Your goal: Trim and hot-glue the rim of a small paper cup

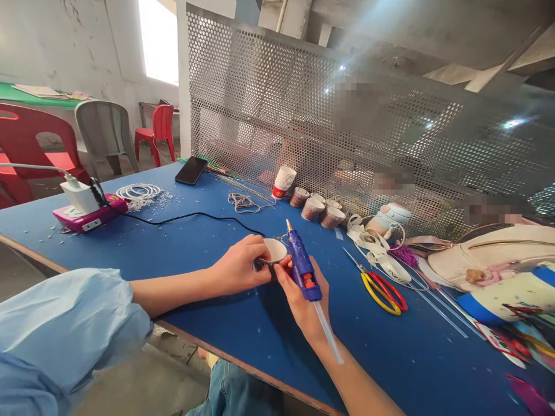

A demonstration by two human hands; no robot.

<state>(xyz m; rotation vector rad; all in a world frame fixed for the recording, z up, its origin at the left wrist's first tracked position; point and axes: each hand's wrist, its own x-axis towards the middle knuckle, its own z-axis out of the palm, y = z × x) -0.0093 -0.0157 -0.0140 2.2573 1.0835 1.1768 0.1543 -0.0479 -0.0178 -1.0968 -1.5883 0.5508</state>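
The left hand (238, 266) pinched a small white paper cup (274, 251) between thumb and fingers. It held the cup tipped just above the blue tabletop (173, 248) with the open mouth toward the person, probably to steady its wall. The right hand (299, 300) was closed around a blue hot-glue gun (302, 267) right beside the cup. The gun's brass nozzle pointed up and away, likely to keep the hot tip clear of the fingers. A clear glue stick (328, 332) trailed back over the wrist. Yellow-and-red-handled scissors (384, 290) lay near on the right.
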